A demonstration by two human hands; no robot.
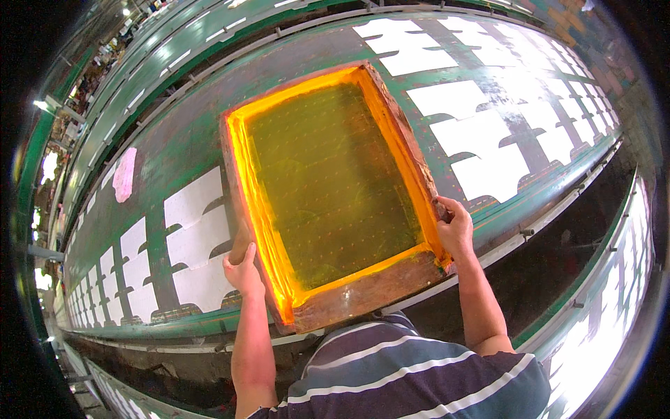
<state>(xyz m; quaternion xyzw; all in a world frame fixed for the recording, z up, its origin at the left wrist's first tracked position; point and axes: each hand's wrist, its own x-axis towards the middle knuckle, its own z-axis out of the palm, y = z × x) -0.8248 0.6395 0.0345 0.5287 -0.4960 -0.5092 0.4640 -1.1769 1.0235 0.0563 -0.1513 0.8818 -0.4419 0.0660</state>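
Observation:
A screen printing frame [349, 292] spans the space in front of my body, tilted a little to the left. Its wooden border is lined with bright orange-yellow, and a see-through olive mesh [328, 181] fills the middle. The left side of the frame is gripped by my left hand [246, 271], thumb on the outer edge. On the opposite side, my right hand [457, 225] is closed around the wood near the lower right corner. The fingers under the frame are partly hidden. White cut fabric pieces [199, 241] lie on the table left of the frame.
The long green table [150, 188] carries more white cut pieces [488, 167] in rows on the right. A pink piece [125, 174] lies at the far left. A rail with short pegs [527, 232] runs along the near edge. Another table [607, 300] stands at the lower right.

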